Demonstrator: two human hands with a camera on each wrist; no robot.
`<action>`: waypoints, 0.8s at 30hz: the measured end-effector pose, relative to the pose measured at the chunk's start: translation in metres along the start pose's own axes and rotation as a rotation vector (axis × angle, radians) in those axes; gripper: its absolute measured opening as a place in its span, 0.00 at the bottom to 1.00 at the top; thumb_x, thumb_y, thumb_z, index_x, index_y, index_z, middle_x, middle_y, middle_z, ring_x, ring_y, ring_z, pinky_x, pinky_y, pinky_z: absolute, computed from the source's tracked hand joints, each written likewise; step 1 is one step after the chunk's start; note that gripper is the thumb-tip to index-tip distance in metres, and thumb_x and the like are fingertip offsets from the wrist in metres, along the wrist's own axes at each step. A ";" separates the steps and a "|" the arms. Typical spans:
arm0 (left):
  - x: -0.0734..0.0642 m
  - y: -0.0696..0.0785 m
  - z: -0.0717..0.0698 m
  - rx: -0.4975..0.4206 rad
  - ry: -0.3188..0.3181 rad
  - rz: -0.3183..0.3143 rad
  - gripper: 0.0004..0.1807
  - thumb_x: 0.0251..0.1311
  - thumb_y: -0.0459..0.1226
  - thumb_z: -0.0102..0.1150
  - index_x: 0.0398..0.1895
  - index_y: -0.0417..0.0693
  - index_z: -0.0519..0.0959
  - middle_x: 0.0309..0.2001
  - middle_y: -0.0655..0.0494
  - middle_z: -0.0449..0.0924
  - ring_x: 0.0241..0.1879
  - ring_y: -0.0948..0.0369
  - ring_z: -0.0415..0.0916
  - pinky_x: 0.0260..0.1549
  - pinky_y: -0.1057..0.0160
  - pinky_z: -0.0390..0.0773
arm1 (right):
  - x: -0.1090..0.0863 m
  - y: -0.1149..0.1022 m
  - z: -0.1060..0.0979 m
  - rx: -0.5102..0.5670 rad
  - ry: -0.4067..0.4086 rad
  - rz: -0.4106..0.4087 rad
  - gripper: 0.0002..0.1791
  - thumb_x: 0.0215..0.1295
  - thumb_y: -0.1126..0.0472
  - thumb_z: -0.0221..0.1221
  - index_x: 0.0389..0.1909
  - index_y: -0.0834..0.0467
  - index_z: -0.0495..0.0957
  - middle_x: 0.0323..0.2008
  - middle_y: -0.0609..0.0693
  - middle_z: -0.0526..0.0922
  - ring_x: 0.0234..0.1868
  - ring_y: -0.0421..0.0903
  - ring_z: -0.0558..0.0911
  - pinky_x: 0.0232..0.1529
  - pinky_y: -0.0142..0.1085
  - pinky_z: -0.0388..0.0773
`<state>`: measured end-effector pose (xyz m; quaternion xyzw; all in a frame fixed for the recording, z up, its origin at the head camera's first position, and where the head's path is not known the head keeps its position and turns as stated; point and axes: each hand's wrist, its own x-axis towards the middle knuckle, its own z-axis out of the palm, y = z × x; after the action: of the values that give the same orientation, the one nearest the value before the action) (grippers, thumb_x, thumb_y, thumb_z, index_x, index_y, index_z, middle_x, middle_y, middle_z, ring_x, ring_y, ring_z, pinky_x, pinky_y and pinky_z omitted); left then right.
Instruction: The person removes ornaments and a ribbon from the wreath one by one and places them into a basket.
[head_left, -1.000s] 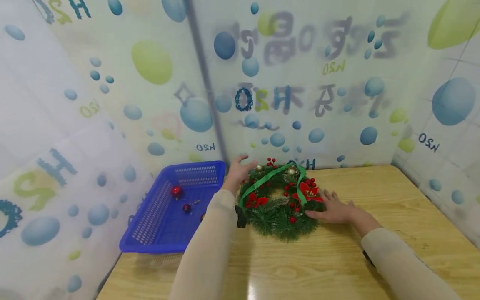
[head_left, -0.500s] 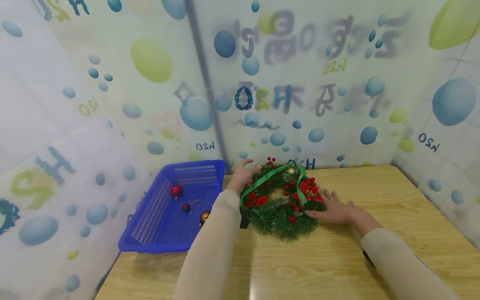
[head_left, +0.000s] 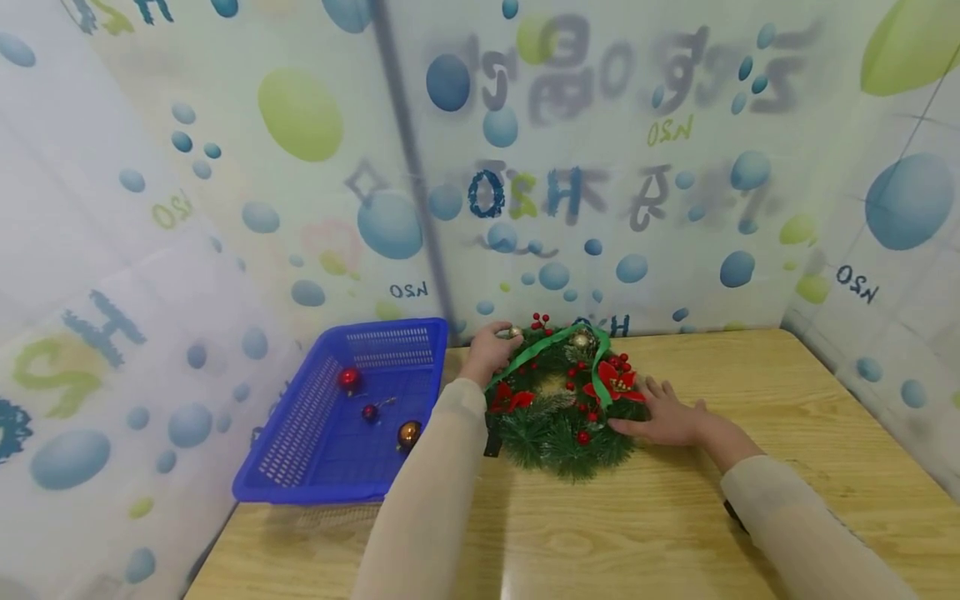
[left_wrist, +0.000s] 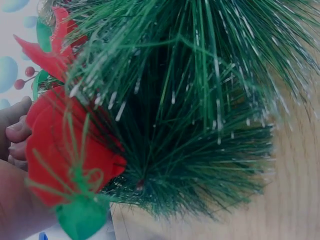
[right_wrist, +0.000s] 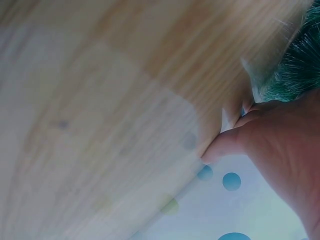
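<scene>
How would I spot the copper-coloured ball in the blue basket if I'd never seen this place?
On the wooden table, left of the green wreath, sits a blue basket. Inside, toward its near right side, lies a shiny copper-coloured ball. That colour sets it apart from the bright red ball and the small dark red ball beyond it.

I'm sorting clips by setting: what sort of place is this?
Probably a small screened-off indoor craft corner, though the wider room is out of view. Pale sheeting printed with blue and green bubbles encloses a light wood-grain table, where a round green artificial wreath with red flowers lies.
</scene>
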<state>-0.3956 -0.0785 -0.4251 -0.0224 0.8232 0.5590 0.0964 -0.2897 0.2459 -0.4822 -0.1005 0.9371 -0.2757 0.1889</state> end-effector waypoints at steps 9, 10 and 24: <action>0.002 0.000 0.002 0.052 0.006 -0.022 0.29 0.79 0.44 0.60 0.79 0.53 0.70 0.14 0.62 0.59 0.14 0.63 0.55 0.20 0.61 0.64 | -0.009 -0.014 -0.003 -0.045 -0.009 0.022 0.72 0.64 0.18 0.55 0.87 0.63 0.34 0.85 0.70 0.32 0.83 0.77 0.31 0.67 0.85 0.22; 0.002 0.000 0.002 0.058 0.012 -0.023 0.29 0.79 0.44 0.60 0.79 0.53 0.71 0.15 0.62 0.60 0.14 0.63 0.56 0.20 0.61 0.65 | -0.011 -0.015 -0.005 -0.043 -0.012 0.014 0.71 0.65 0.18 0.55 0.86 0.64 0.34 0.84 0.71 0.31 0.82 0.77 0.30 0.66 0.85 0.21; 0.005 -0.002 0.004 0.076 0.046 -0.008 0.24 0.78 0.43 0.61 0.73 0.51 0.75 0.25 0.57 0.75 0.17 0.63 0.62 0.21 0.61 0.68 | -0.001 -0.002 -0.001 -0.005 -0.009 0.014 0.74 0.59 0.13 0.54 0.87 0.58 0.33 0.86 0.67 0.30 0.83 0.75 0.29 0.65 0.84 0.17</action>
<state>-0.3999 -0.0748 -0.4296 -0.0348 0.8458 0.5263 0.0804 -0.2890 0.2451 -0.4800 -0.0960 0.9376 -0.2714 0.1949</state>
